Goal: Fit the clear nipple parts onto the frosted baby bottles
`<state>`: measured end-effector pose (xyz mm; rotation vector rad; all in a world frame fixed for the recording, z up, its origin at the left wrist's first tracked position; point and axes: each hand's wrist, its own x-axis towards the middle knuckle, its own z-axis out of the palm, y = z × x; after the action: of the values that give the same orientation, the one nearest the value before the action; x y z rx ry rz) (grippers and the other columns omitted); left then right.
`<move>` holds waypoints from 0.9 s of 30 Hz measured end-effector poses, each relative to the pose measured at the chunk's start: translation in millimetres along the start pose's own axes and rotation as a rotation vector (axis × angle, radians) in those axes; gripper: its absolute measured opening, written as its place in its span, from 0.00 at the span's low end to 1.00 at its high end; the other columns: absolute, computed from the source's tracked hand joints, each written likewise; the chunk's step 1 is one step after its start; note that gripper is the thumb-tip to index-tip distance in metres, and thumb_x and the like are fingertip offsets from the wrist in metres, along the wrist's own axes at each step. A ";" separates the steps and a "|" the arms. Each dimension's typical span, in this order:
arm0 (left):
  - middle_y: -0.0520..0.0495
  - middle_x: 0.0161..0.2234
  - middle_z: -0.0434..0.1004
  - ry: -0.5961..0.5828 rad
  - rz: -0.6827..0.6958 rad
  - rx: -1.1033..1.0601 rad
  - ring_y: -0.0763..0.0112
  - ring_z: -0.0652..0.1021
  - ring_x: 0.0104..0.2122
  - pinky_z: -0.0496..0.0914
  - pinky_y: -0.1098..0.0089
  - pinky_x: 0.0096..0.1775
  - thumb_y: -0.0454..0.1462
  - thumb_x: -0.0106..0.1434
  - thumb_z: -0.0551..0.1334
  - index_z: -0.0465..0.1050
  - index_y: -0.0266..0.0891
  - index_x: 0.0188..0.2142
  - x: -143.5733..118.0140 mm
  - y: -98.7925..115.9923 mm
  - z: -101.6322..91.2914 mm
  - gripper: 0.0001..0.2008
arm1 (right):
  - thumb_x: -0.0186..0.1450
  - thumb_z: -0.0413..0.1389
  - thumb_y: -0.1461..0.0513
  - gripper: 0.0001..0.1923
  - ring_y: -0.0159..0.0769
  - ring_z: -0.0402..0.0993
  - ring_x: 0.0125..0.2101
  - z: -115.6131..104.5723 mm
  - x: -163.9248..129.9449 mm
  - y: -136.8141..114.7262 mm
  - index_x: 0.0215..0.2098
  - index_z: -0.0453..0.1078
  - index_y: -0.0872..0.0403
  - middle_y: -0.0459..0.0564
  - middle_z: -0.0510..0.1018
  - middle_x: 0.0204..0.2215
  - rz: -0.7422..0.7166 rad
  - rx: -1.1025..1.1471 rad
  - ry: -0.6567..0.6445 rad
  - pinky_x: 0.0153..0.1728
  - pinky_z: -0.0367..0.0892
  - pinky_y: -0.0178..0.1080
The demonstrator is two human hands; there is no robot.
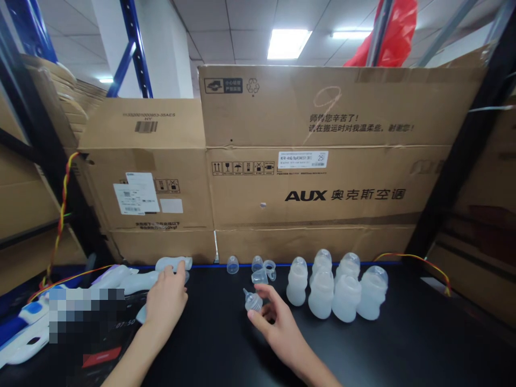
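My right hand (276, 322) holds a small clear silicone nipple (252, 301) between thumb and fingers, just above the black table (403, 349). My left hand (166, 301) rests on a pile of whitish bottle bodies (137, 279) lying on their sides at the left. Several capped translucent bottles (334, 287) stand upright in a cluster to the right of my right hand. A few loose clear caps and rings (260, 269) sit near the table's back edge, one clear cap (232, 265) apart to the left.
Large cardboard boxes (306, 161) form a wall along the back of the table. A red-yellow twisted cable (60, 215) hangs at the left and another (423, 263) lies at the right. Blue-and-white devices (24, 328) lie at the far left. Black shelf posts (463, 156) frame the sides.
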<state>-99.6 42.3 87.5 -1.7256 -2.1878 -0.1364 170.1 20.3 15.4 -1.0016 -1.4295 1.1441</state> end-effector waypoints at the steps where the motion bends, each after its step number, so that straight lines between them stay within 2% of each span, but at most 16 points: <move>1: 0.34 0.49 0.75 0.000 0.009 -0.010 0.49 0.79 0.49 0.73 0.62 0.41 0.27 0.66 0.55 0.65 0.32 0.63 -1.5 1.2 -2.9 0.26 | 0.62 0.65 0.48 0.30 0.32 0.70 0.31 0.1 0.1 -0.2 0.58 0.70 0.53 0.50 0.76 0.43 0.004 -0.007 -0.003 0.35 0.67 0.38; 4: 0.35 0.49 0.76 0.005 0.045 -0.041 0.48 0.79 0.50 0.75 0.60 0.43 0.26 0.66 0.56 0.65 0.32 0.64 -5.2 6.1 -8.5 0.27 | 0.66 0.62 0.43 0.30 0.33 0.69 0.31 0.6 0.3 -0.3 0.56 0.72 0.54 0.49 0.77 0.36 0.021 -0.013 -0.037 0.35 0.66 0.38; 7: 0.37 0.53 0.78 0.087 0.138 -0.174 0.51 0.78 0.55 0.76 0.58 0.51 0.28 0.68 0.55 0.66 0.35 0.64 -9.8 16.1 -6.2 0.24 | 0.65 0.63 0.42 0.28 0.32 0.69 0.32 1.2 0.8 0.6 0.51 0.70 0.54 0.51 0.78 0.43 0.006 0.036 -0.008 0.37 0.66 0.38; 11: 0.41 0.54 0.81 0.269 0.440 -0.720 0.56 0.80 0.55 0.75 0.57 0.57 0.34 0.70 0.58 0.72 0.43 0.59 -26.6 42.0 7.6 0.18 | 0.63 0.65 0.41 0.28 0.36 0.73 0.37 0.0 1.4 -1.2 0.47 0.66 0.52 0.52 0.79 0.44 -0.006 0.096 0.037 0.44 0.67 0.41; 13: 0.43 0.54 0.82 0.230 0.520 -0.931 0.56 0.81 0.55 0.75 0.57 0.58 0.38 0.70 0.61 0.73 0.47 0.59 -39.4 57.1 14.9 0.18 | 0.64 0.64 0.41 0.28 0.40 0.75 0.42 -1.0 1.0 -4.3 0.47 0.65 0.51 0.52 0.80 0.46 -0.023 0.121 0.031 0.47 0.67 0.43; 17: 0.44 0.61 0.78 0.095 0.465 -1.214 0.56 0.80 0.58 0.76 0.57 0.60 0.37 0.65 0.67 0.72 0.50 0.61 -58.8 78.4 21.6 0.25 | 0.65 0.64 0.43 0.25 0.40 0.75 0.43 -2.1 -1.5 -10.1 0.47 0.64 0.50 0.50 0.80 0.44 -0.050 0.143 -0.020 0.48 0.68 0.43; 20: 0.42 0.68 0.70 0.078 0.395 -1.271 0.51 0.78 0.61 0.75 0.54 0.61 0.37 0.59 0.70 0.80 0.48 0.51 -60.4 82.9 19.5 0.19 | 0.66 0.64 0.45 0.24 0.37 0.74 0.40 -3.1 -3.7 -10.9 0.47 0.64 0.50 0.48 0.79 0.42 -0.075 0.135 -0.071 0.45 0.68 0.40; 22: 0.42 0.65 0.74 0.050 0.397 -1.259 0.50 0.79 0.59 0.74 0.52 0.60 0.37 0.58 0.70 0.83 0.48 0.45 -57.8 82.5 17.4 0.14 | 0.67 0.64 0.46 0.23 0.36 0.73 0.38 -5.2 -4.8 -9.9 0.50 0.65 0.50 0.48 0.79 0.41 -0.102 0.101 -0.096 0.44 0.69 0.40; 24: 0.43 0.59 0.81 0.010 0.404 -1.284 0.52 0.82 0.55 0.75 0.51 0.60 0.36 0.56 0.70 0.84 0.49 0.46 -55.1 81.0 16.0 0.16 | 0.68 0.63 0.48 0.24 0.38 0.74 0.39 -8.2 -5.6 -8.9 0.55 0.66 0.50 0.49 0.79 0.43 -0.130 0.037 -0.111 0.46 0.70 0.41; 27: 0.44 0.53 0.85 -0.051 0.372 -1.387 0.53 0.84 0.53 0.75 0.50 0.60 0.33 0.52 0.72 0.86 0.49 0.45 -52.2 78.1 14.5 0.20 | 0.70 0.60 0.52 0.23 0.43 0.76 0.46 -12.5 -6.2 -10.5 0.60 0.68 0.50 0.52 0.80 0.48 -0.190 -0.080 -0.154 0.51 0.70 0.45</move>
<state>-17.6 18.0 45.9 -2.6792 -1.7209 -1.8414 183.2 13.8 24.9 -0.8264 -1.6675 1.0491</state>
